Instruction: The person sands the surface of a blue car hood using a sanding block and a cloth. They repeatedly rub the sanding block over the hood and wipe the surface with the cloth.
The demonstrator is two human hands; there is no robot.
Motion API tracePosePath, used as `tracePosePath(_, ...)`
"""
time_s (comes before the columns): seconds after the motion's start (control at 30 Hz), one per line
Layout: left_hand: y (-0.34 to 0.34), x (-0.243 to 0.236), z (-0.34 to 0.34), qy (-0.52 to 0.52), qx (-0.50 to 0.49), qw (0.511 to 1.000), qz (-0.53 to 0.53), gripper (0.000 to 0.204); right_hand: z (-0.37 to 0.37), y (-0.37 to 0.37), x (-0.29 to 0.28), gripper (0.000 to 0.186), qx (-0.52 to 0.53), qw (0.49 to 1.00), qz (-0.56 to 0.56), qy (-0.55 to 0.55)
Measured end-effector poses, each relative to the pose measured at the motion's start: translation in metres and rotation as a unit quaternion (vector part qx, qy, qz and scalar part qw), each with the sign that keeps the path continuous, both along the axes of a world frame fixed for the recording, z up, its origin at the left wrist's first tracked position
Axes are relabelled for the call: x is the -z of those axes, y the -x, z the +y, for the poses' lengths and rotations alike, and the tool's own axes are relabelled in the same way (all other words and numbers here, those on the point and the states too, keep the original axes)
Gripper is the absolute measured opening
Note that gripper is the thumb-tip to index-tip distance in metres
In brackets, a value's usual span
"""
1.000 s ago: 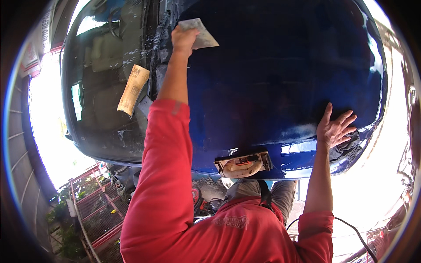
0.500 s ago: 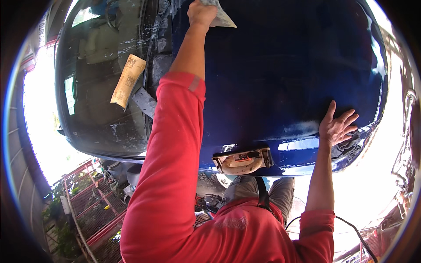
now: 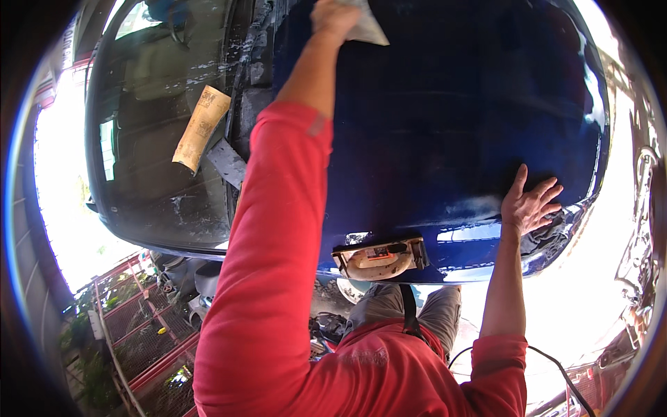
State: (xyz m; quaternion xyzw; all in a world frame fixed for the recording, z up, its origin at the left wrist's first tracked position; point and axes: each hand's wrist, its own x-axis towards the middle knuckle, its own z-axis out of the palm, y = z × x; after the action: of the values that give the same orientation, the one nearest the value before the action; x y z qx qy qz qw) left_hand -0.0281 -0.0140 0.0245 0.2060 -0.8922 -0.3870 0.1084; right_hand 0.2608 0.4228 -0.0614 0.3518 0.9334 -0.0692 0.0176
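A dark blue car hood (image 3: 431, 125) spreads out beneath both hands. At the far left of the hood my left hand (image 3: 335, 19) is closed on a grey-white sheet of sandpaper (image 3: 368, 29); one pointed corner sticks out to the right over the paint. My right hand (image 3: 531, 207) holds nothing and rests with fingers spread near the front right of the hood. Beside it lies a dark crumpled cloth (image 3: 545, 236). A hand sanding block (image 3: 381, 260) with a pale rounded handle sits at the hood's near edge.
On the dusty windshield (image 3: 146, 167) lies a curled tan sheet of sandpaper (image 3: 201, 128), next to a grey flat piece (image 3: 226, 162) at the hood's rear gap. A black cable (image 3: 563, 372) hangs at the lower right. Red metal mesh framing (image 3: 149, 326) stands at the lower left.
My left hand has slid a little to the right with the sheet of sandpaper. My right hand stays spread on the hood, while the whole view has shifted slightly.
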Motion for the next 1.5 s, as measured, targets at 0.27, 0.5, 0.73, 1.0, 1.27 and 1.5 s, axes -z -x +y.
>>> tracePosePath(0.27,0.028,0.027,0.006,-0.104,0.087,0.990,0.026,0.036,0.000,0.001,0.000,0.112,0.007,1.000,0.002,-0.001)
tracePosePath(0.5,-0.012,-0.019,-0.031,-0.147,0.018,0.988,-0.049,0.035,-0.001,0.004,-0.001,0.111,0.005,1.000,0.005,-0.003)
tracePosePath(0.73,0.011,0.002,-0.026,-0.068,0.064,0.996,-0.007,0.031,0.001,0.001,-0.001,0.111,-0.002,1.000,0.008,-0.007)
tracePosePath(1.0,-0.020,-0.017,-0.072,-0.064,0.033,0.996,-0.054,0.035,0.001,0.001,0.001,0.112,-0.002,1.000,0.004,-0.016)
tracePosePath(1.27,-0.021,-0.013,-0.041,-0.125,-0.006,0.991,-0.040,0.040,-0.002,0.002,0.000,0.110,0.003,1.000,0.014,-0.020)
tracePosePath(1.5,0.032,0.016,0.004,-0.110,0.193,0.975,0.014,0.023,-0.001,0.000,0.001,0.110,-0.003,1.000,0.006,-0.019)
